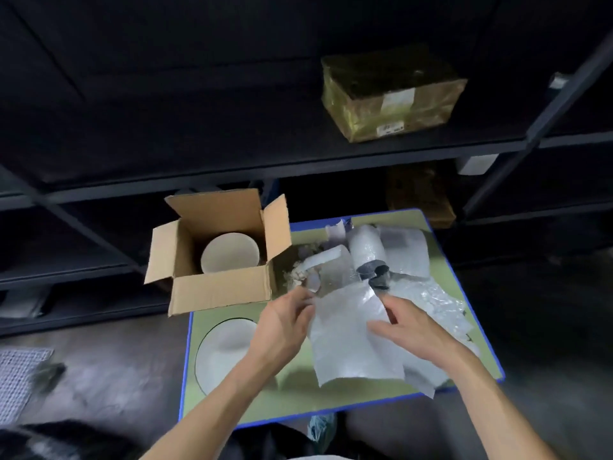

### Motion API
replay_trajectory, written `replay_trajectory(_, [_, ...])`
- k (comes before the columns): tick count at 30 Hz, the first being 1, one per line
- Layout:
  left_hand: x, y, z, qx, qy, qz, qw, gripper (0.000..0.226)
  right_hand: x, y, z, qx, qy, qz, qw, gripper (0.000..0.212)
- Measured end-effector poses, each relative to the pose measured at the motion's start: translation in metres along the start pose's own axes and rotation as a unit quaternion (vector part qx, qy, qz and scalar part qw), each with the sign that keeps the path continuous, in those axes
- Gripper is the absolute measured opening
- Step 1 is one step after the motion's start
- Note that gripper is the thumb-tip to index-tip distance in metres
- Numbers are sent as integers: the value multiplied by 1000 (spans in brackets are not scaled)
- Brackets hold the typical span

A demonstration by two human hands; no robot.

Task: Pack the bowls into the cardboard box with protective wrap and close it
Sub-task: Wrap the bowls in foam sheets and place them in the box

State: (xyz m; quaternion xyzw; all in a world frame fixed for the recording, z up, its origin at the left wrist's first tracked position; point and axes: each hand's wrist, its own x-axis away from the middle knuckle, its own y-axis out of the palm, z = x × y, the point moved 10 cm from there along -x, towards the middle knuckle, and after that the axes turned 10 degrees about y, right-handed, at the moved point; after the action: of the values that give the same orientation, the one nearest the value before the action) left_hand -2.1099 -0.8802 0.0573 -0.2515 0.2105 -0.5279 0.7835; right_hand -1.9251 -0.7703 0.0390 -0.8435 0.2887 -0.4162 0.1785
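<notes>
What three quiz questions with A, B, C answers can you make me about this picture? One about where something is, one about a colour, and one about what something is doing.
1. Where is the white bowl that is already packed?
A) on a shelf
B) inside the cardboard box
C) on the floor

2. What colour is the edge of the table?
A) blue
B) red
C) yellow

3. What are the left hand and the right hand doing?
A) closing the box
B) lying flat on the table
C) holding a wrap sheet

Answers:
1 B, the bowl sits down inside the open box.
2 A, a blue rim runs round the green top.
3 C, both hands grip the white sheet near its top edge.
</notes>
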Motion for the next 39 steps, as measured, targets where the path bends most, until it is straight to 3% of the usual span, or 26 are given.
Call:
replay_trajectory(3, [20, -22, -15, 9, -29, 23, 999, 11, -6, 25, -25, 9, -25, -23, 999, 20])
replay_trajectory(6, [40, -47, -36, -27, -57, 53, 997, 7, -13, 40, -43, 30, -31, -10, 999, 32])
replay_trajectory(9, [63, -71, -60, -108, -90, 70, 988, 12, -23, 49, -46, 47, -24, -2, 999, 26])
replay_trajectory(11, [81, -87, -75, -181, -111, 80, 974, 18, -29, 54, -43, 56, -14, -2, 998, 33])
replay_trajectory(13, [94, -96, -89, -245, -125, 67, 959, 28, -32, 57, -42, 60, -8, 1, 998, 41])
replay_trajectory(15, [101, -99, -105, -269, -148, 46, 950, 35, -29, 60, -46, 62, -9, 0, 998, 35])
replay_trajectory(19, [100, -93, -122, -263, -177, -1, 948, 23, -22, 68, -52, 42, -15, -9, 999, 13])
replay_trajectory(26, [94, -96, -122, -252, -142, -6, 957, 17, -7, 75, -41, -19, 16, -53, 998, 25])
replay_trajectory(30, [90, -101, -110, -246, -122, -15, 961, 17, -2, 66, -30, -54, 50, -19, 997, 10])
replay_trajectory(39, [70, -96, -38, -120, -100, -23, 987, 20, 1, 63, -14, -115, 73, -30, 990, 18])
